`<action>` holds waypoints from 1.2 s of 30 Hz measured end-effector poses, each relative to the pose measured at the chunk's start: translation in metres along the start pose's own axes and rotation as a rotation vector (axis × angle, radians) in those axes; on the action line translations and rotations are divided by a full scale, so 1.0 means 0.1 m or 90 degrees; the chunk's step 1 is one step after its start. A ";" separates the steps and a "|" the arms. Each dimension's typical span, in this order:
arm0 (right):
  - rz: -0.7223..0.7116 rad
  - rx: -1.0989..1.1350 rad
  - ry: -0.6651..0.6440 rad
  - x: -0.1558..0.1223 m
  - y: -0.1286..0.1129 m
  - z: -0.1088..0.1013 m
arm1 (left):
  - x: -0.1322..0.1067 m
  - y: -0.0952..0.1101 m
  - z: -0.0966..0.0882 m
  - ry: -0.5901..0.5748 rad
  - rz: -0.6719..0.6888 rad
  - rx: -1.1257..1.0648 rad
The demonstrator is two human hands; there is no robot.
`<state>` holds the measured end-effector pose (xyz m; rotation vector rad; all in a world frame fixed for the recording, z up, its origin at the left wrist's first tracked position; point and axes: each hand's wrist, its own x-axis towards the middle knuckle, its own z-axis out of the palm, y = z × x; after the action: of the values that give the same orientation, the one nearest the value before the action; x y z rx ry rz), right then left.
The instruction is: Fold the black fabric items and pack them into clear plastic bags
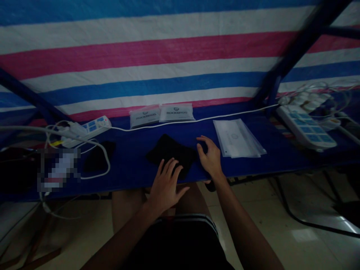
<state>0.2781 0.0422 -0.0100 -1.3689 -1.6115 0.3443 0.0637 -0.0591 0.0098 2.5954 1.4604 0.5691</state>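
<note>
A black folded cloth item (171, 150) lies flat on the blue table (126, 150), its exact kind too dark to make out. Over its front edge rests my left hand (166, 183), fingers spread with nothing gripped. To the right of the cloth, my right hand (209, 155) hovers at the table, thumb and fingers apart and curved, holding nothing. A stack of clear zip bags (237, 138) lies just beyond it. Behind the cloth, two filled bags lettered ROCKBROS, a left one (144, 117) and a right one (176, 113), lean by the striped sheet.
A power strip (95, 125) with plugs and white cables sits at left; a larger one (306, 129) stands at right. A white cable (208, 118) crosses the table between them. Another dark item (98, 157) lies at left. Blue frame bars (289, 56) slant beside the striped sheet (168, 52).
</note>
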 end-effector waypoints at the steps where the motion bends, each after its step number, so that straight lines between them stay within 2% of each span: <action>1: 0.000 0.001 0.000 0.00 0.00 0.00 | -0.06 -0.05 -0.02 -0.006 0.008 0.000; 7: -0.008 -0.004 -0.003 0.01 -0.01 0.00 | -0.35 -0.38 -0.12 -0.007 0.051 -0.068; 11: -0.006 -0.014 -0.022 0.01 -0.01 0.00 | -0.39 -0.58 -0.18 -0.018 0.076 -0.179; 16: -0.008 -0.021 -0.034 0.00 0.00 0.00 | -0.20 -0.74 -0.23 -0.012 0.055 -0.333; 19: -0.014 -0.010 -0.045 0.00 -0.02 -0.01 | 0.01 -0.77 -0.26 0.024 -0.012 -0.418; 22: -0.030 0.029 -0.080 0.00 -0.09 -0.04 | 0.23 -0.77 -0.26 0.071 -0.096 -0.431; 26: -0.085 0.088 -0.169 -0.01 -0.20 -0.13 | 0.44 -0.78 -0.18 0.155 -0.158 -0.423; 31: -0.172 0.124 -0.287 -0.06 -0.21 -0.17 | 0.47 -0.79 -0.09 0.221 -0.218 -0.455; 36: -0.159 0.036 -0.276 -0.11 -0.14 -0.07 | 0.42 -0.78 -0.10 0.245 -0.237 -0.449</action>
<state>0.2738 0.0251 -0.0015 -1.0803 -2.0863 0.5593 0.0174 0.0172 0.0091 1.6901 1.4310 1.2904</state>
